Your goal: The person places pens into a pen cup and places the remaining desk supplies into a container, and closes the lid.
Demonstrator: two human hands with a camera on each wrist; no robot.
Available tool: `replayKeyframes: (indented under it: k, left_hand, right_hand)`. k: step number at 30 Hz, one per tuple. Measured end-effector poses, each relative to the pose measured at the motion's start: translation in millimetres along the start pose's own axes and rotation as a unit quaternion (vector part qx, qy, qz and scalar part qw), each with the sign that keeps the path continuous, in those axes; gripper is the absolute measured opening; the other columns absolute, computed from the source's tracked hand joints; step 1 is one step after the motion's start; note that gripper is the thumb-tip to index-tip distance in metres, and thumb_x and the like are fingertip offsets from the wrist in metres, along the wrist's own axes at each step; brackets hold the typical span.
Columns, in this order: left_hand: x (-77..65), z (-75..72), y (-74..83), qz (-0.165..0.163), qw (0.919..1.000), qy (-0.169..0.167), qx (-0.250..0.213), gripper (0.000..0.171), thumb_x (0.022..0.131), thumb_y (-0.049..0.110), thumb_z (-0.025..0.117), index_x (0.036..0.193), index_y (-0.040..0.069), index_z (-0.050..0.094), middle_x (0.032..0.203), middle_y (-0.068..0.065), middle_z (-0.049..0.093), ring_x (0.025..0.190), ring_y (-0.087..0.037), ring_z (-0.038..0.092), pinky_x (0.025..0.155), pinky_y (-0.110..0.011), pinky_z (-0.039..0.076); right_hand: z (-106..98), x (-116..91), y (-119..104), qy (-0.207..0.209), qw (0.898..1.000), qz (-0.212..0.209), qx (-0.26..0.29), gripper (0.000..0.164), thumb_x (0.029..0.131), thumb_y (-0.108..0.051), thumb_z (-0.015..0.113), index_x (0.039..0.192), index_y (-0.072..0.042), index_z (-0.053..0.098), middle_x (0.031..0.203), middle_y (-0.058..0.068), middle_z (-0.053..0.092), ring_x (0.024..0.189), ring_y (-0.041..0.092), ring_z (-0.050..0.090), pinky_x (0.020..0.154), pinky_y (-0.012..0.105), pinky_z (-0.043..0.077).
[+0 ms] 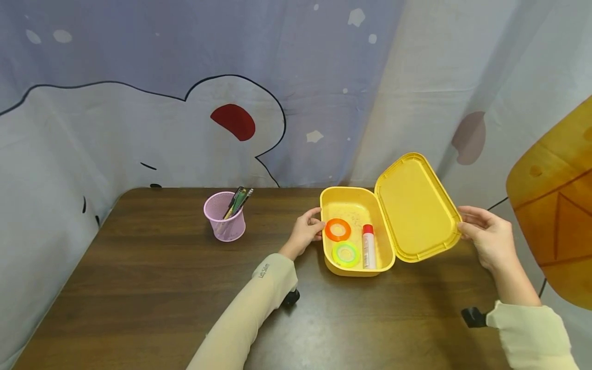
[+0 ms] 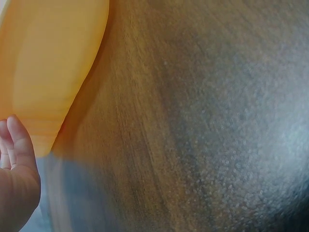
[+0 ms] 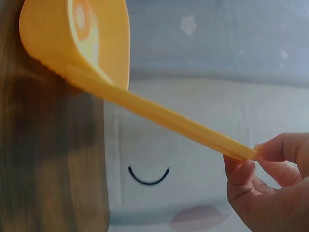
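A yellow plastic box (image 1: 384,259) stands on the table with its hinged lid (image 1: 416,205) swung up to the right. Inside lie an orange tape roll (image 1: 337,222), a yellow-green tape roll (image 1: 346,245) and a white glue stick (image 1: 368,252) with a red cap. My left hand (image 1: 305,231) rests against the box's left wall, fingertips near the rim; in the left wrist view its fingers (image 2: 19,137) lie along the yellow side. My right hand (image 1: 492,239) pinches the lid's outer edge between thumb and fingers, as the right wrist view shows close up.
A pink mesh pen cup (image 1: 226,228) holding several pens (image 1: 238,203) stands left of the box on the dark wooden table (image 1: 162,288). Behind the table hangs a patterned curtain (image 1: 314,77), close to its back edge.
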State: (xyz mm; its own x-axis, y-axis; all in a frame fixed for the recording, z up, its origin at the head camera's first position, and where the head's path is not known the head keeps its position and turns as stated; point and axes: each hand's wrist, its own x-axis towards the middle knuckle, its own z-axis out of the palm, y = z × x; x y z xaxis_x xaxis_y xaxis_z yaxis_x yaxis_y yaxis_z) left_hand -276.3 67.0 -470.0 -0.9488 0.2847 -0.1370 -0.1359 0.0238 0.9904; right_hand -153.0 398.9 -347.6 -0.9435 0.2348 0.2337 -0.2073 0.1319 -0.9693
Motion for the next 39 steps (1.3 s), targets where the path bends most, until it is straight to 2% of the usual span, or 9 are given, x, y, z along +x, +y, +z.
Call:
replayKeyframes:
  k: [2, 6, 10, 17, 19, 25, 30, 35, 39]
  left_hand:
    - [0.0, 0.4, -0.5, 0.001, 1.0, 0.0, -0.001, 0.05, 0.084, 0.009, 0.057, 0.132, 0.01, 0.041, 0.082, -0.005, 0.053, 0.059, -0.01, 0.051, 0.054, -0.02, 0.051]
    - [-1.5, -0.1, 2.3, -0.005, 0.9999, -0.009, -0.013, 0.051, 0.084, 0.009, 0.057, 0.132, 0.01, 0.04, 0.082, -0.005, 0.053, 0.059, -0.01, 0.052, 0.054, -0.02, 0.051]
    - [-8.4, -0.5, 11.7, -0.009, 0.9996, -0.018, -0.019, 0.052, 0.084, 0.007, 0.057, 0.133, 0.007, 0.038, 0.081, -0.004, 0.052, 0.059, -0.01, 0.051, 0.054, -0.021, 0.051]
    - [-19.6, 1.3, 24.8, -0.009, 0.9997, -0.02, -0.012, 0.051, 0.085, 0.006, 0.055, 0.133, 0.005, 0.037, 0.08, -0.003, 0.05, 0.059, -0.009, 0.05, 0.056, -0.02, 0.051]
    - [-19.1, 1.7, 23.8, -0.008, 0.9997, -0.02, -0.013, 0.051, 0.085, 0.006, 0.055, 0.133, 0.005, 0.037, 0.079, -0.003, 0.05, 0.059, -0.01, 0.05, 0.056, -0.02, 0.051]
    - [-3.5, 3.2, 4.6, -0.01, 0.9995, -0.015, -0.026, 0.051, 0.084, 0.008, 0.057, 0.133, 0.009, 0.039, 0.08, -0.003, 0.051, 0.058, -0.01, 0.05, 0.053, -0.019, 0.05]
    - [-1.1, 5.3, 0.4, -0.01, 0.9997, 0.0, -0.024, 0.049, 0.084, 0.009, 0.057, 0.13, 0.012, 0.042, 0.08, -0.003, 0.051, 0.058, -0.01, 0.05, 0.053, -0.019, 0.05]
    - [-0.7, 5.5, 0.2, -0.007, 0.9996, 0.005, -0.028, 0.049, 0.084, 0.008, 0.057, 0.13, 0.013, 0.043, 0.08, -0.003, 0.052, 0.058, -0.01, 0.05, 0.053, -0.019, 0.05]
    - [-0.4, 4.2, 0.2, -0.006, 0.9994, -0.001, -0.034, 0.049, 0.083, 0.007, 0.057, 0.13, 0.011, 0.042, 0.079, -0.003, 0.052, 0.057, -0.009, 0.051, 0.052, -0.019, 0.049]
  right_hand:
    - [10, -4, -8, 0.014, 1.0, 0.007, -0.006, 0.031, 0.075, 0.011, 0.057, 0.091, -0.015, 0.066, 0.075, -0.011, 0.067, 0.062, 0.0, 0.061, 0.048, 0.014, 0.047]
    - [22, -7, -8, 0.008, 1.0, -0.021, 0.003, 0.028, 0.074, 0.009, 0.06, 0.091, -0.012, 0.067, 0.077, -0.009, 0.067, 0.067, 0.0, 0.062, 0.051, 0.012, 0.047]
    - [35, -12, -12, 0.004, 0.999, -0.042, -0.019, 0.023, 0.074, 0.003, 0.064, 0.094, -0.008, 0.066, 0.078, -0.008, 0.066, 0.069, 0.0, 0.063, 0.052, 0.013, 0.048]
    - [63, -21, -28, 0.017, 0.997, -0.05, -0.052, 0.026, 0.072, 0.011, 0.061, 0.093, -0.005, 0.065, 0.074, -0.01, 0.066, 0.065, 0.0, 0.061, 0.053, 0.011, 0.048]
    - [70, -22, -28, 0.023, 0.996, -0.058, -0.07, 0.026, 0.072, 0.012, 0.06, 0.092, -0.002, 0.065, 0.074, -0.011, 0.066, 0.064, -0.001, 0.06, 0.054, 0.01, 0.048]
    - [83, -25, -26, 0.027, 0.983, -0.078, -0.164, 0.023, 0.073, 0.009, 0.061, 0.096, 0.009, 0.061, 0.073, -0.02, 0.063, 0.063, -0.003, 0.059, 0.057, 0.009, 0.047]
    - [96, -26, -22, 0.015, 0.979, -0.085, -0.183, 0.025, 0.072, 0.009, 0.061, 0.097, 0.013, 0.059, 0.071, -0.022, 0.059, 0.062, -0.006, 0.057, 0.057, 0.008, 0.047]
    - [108, -26, -20, 0.002, 0.976, -0.09, -0.199, 0.026, 0.071, 0.008, 0.062, 0.097, 0.01, 0.061, 0.069, -0.02, 0.057, 0.06, -0.007, 0.056, 0.055, 0.008, 0.047]
    - [116, -26, -18, -0.004, 0.971, -0.093, -0.222, 0.025, 0.071, 0.006, 0.062, 0.096, 0.007, 0.063, 0.068, -0.008, 0.061, 0.057, -0.006, 0.057, 0.052, 0.011, 0.048]
